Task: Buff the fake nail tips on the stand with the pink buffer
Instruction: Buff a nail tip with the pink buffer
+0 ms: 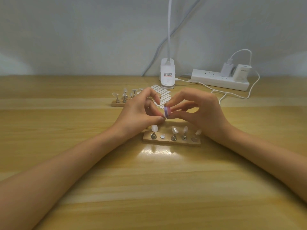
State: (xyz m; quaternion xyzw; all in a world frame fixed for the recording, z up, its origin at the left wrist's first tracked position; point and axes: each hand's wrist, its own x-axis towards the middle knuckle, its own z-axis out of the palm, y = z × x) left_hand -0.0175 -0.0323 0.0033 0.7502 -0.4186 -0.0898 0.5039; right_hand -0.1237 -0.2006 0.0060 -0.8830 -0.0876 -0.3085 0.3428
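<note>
A wooden stand [172, 142] lies in front of me with several clear nail tips on metal pegs; its second spot shows only a bare metal disc [162, 136]. Just above the stand, my right hand [197, 112] pinches the small pink buffer [167, 111] between thumb and fingers. My left hand [141, 112] pinches a nail tip holder [164, 115] between thumb and forefinger, held against the buffer's lower end; the tip itself is mostly hidden by my fingers.
A second wooden stand [118, 103] with several tips sits further back left, partly behind my left hand. A sheet of white adhesive tabs [163, 95], a white clip lamp base [167, 73], a power strip [219, 81] with chargers and a trailing cable [232, 95] lie behind.
</note>
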